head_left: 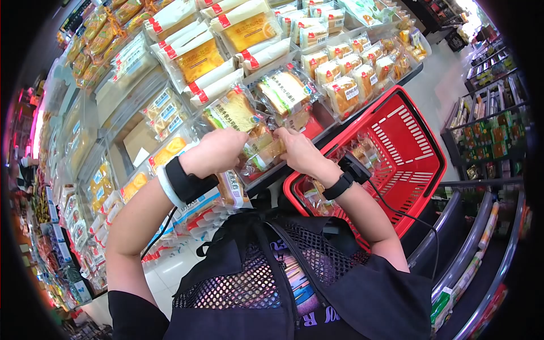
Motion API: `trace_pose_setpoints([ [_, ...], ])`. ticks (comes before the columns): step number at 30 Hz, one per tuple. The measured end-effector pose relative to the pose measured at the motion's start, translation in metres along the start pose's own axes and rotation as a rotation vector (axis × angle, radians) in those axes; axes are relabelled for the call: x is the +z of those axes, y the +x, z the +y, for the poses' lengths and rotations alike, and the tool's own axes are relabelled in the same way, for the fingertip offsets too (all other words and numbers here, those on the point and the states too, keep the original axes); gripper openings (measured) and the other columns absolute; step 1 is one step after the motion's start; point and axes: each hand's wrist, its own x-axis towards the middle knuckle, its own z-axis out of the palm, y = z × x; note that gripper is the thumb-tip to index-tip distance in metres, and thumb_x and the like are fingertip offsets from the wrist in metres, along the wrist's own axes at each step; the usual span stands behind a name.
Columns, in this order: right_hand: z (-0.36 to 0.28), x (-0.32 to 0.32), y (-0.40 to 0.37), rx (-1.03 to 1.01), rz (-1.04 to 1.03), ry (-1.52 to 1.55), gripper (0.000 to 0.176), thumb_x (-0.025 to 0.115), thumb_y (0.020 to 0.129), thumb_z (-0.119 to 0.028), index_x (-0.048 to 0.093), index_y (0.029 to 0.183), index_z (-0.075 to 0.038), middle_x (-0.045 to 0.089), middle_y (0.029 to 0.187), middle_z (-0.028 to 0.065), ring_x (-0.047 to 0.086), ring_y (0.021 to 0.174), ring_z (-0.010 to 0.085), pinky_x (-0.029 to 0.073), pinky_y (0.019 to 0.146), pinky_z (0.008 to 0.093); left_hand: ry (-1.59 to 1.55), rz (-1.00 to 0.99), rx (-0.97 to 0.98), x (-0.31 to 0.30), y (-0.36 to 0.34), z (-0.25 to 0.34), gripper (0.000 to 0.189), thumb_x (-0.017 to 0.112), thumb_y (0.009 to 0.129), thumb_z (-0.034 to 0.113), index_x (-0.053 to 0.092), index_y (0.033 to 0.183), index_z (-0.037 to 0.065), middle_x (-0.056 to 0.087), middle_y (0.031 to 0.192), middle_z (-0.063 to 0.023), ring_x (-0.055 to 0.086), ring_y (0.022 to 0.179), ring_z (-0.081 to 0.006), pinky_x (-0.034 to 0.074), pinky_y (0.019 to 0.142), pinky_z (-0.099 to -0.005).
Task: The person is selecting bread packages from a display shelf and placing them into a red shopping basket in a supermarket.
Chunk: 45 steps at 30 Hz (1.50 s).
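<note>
My left hand [218,152] is closed at the left edge of a clear-wrapped bread pack [263,150], its fingertips partly hidden. From the other side, my right hand [303,153] pinches the same pack. The pack sits at the front of a clear display bin. Just behind it lies a sliced toast pack [231,112] with green and dark printing. Another toast pack [286,93] with a white and green label lies further right in the bin.
A red shopping basket [405,153] stands tilted at the right, with several wrapped breads [362,150] inside. Bins of small sandwiches [345,71] and yellow cakes [195,59] fill the stand behind. Dark curved rails [470,249] are at the lower right.
</note>
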Motion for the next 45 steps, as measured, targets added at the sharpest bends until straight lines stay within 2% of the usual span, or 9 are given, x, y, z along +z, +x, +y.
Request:
trace_pose_setpoints([
  [2, 0.0, 0.005, 0.001, -0.05, 0.034, 0.015, 0.04, 0.063, 0.07, 0.003, 0.051, 0.109, 0.0, 0.058, 0.1, 0.024, 0.058, 0.092, 0.0431, 0.048, 0.079, 0.0466, -0.05, 0.204, 0.006, 0.003, -0.002, -0.01, 0.021, 0.064, 0.072, 0.005, 0.062, 0.091, -0.001, 0.064, 0.084, -0.0221, 0.063, 0.087, -0.0379, 0.052, 0.075, -0.0441],
  [9, 0.002, 0.007, 0.012, -0.14, 0.085, 0.103, 0.032, 0.061, 0.07, 0.005, 0.054, 0.101, 0.004, 0.059, 0.093, 0.0247, 0.058, 0.091, 0.0448, 0.049, 0.078, 0.0454, -0.198, 0.384, -0.088, -0.009, -0.002, -0.03, 0.034, 0.068, 0.069, 0.005, 0.062, 0.102, -0.002, 0.064, 0.084, -0.0197, 0.064, 0.083, -0.0326, 0.05, 0.073, -0.0404],
  [13, -0.006, 0.012, 0.015, 0.073, 0.117, 0.001, 0.047, 0.071, 0.072, -0.002, 0.049, 0.114, -0.002, 0.057, 0.106, 0.0219, 0.056, 0.098, 0.0431, 0.048, 0.081, 0.0455, -0.11, 0.7, -0.132, -0.021, -0.009, -0.043, 0.028, 0.069, 0.068, 0.003, 0.061, 0.095, -0.001, 0.062, 0.079, -0.0158, 0.062, 0.077, -0.0302, 0.049, 0.07, -0.0396],
  [17, -0.023, 0.0, 0.001, 0.181, 0.149, -0.083, 0.055, 0.071, 0.074, -0.007, 0.045, 0.122, -0.005, 0.055, 0.111, 0.0189, 0.057, 0.098, 0.0423, 0.048, 0.082, 0.0464, -0.064, 0.737, -0.223, -0.019, -0.009, -0.061, 0.031, 0.073, 0.068, 0.006, 0.06, 0.096, 0.0, 0.063, 0.082, -0.0149, 0.061, 0.082, -0.032, 0.049, 0.073, -0.0399],
  [23, -0.005, -0.026, -0.043, -0.07, 0.677, 0.109, 0.033, 0.064, 0.077, -0.001, 0.055, 0.109, -0.001, 0.059, 0.098, 0.0166, 0.061, 0.089, 0.0336, 0.05, 0.077, 0.0402, -0.317, 0.506, -0.23, -0.014, -0.012, -0.065, 0.042, 0.075, 0.069, 0.01, 0.062, 0.108, 0.001, 0.066, 0.09, -0.0187, 0.064, 0.087, -0.0338, 0.051, 0.075, -0.0377],
  [27, 0.053, -0.041, -0.085, 0.225, 0.874, 0.258, 0.03, 0.062, 0.079, 0.002, 0.055, 0.107, 0.0, 0.06, 0.093, 0.0144, 0.062, 0.086, 0.0276, 0.05, 0.078, 0.037, -0.289, 0.517, -0.219, -0.019, -0.013, -0.06, 0.046, 0.073, 0.07, 0.009, 0.06, 0.113, 0.002, 0.064, 0.093, -0.0196, 0.062, 0.091, -0.0351, 0.05, 0.08, -0.0402],
  [35, 0.205, -0.013, -0.147, 0.629, 0.55, -0.345, 0.048, 0.067, 0.077, -0.015, 0.051, 0.12, -0.001, 0.053, 0.118, 0.0252, 0.048, 0.114, 0.0394, 0.039, 0.095, 0.0491, -0.093, 0.453, -0.109, -0.008, -0.008, -0.046, 0.066, 0.077, 0.067, 0.008, 0.05, 0.127, 0.005, 0.052, 0.102, -0.0178, 0.051, 0.102, -0.0354, 0.044, 0.089, -0.0401],
  [41, 0.192, -0.022, -0.141, 0.769, 0.531, -0.431, 0.048, 0.069, 0.079, -0.02, 0.053, 0.121, -0.005, 0.052, 0.118, 0.0213, 0.048, 0.111, 0.0405, 0.044, 0.091, 0.0481, -0.031, 0.406, -0.011, -0.007, -0.017, -0.04, 0.067, 0.077, 0.066, 0.007, 0.048, 0.127, 0.001, 0.049, 0.106, -0.018, 0.05, 0.102, -0.0355, 0.043, 0.089, -0.0401],
  [45, 0.209, -0.027, -0.137, 0.841, 0.496, -0.471, 0.042, 0.066, 0.082, -0.029, 0.058, 0.115, -0.004, 0.054, 0.114, 0.0223, 0.05, 0.109, 0.0396, 0.044, 0.09, 0.0478, -0.175, 0.068, 0.151, 0.004, -0.014, -0.044, 0.064, 0.076, 0.072, 0.015, 0.047, 0.127, 0.0, 0.053, 0.106, -0.0193, 0.051, 0.107, -0.0365, 0.044, 0.09, -0.0413],
])
